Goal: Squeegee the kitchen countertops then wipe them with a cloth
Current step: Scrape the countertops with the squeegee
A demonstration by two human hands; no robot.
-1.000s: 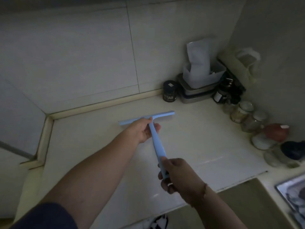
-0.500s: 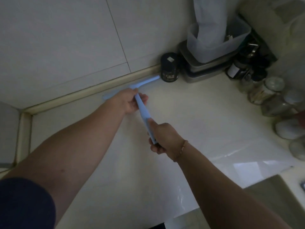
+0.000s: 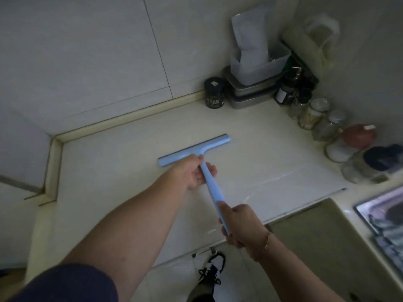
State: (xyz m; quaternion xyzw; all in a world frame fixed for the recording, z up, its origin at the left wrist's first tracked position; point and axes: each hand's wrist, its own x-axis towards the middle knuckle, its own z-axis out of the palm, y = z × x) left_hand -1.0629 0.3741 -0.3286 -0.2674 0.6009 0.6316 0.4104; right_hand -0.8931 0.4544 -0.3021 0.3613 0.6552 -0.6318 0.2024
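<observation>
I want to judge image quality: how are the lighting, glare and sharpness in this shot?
Head view: dim throughout; a pale glare streak lies on the countertop right of the squeegee; the jars at right look soft; wide-angle bend shows along the wall tiles.

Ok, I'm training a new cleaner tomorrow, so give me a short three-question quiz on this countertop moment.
1. True or false: both hands hold the blue squeegee.
2. Which hand is nearer the blade? A) left hand B) right hand
3. Fill in: the black jar stands against the back edge, just left of the stacked ______ containers.

Key: 1 true. 2 A: the left hand grips where handle meets blade, while the right hand holds the handle's end. 3 metal.
</observation>
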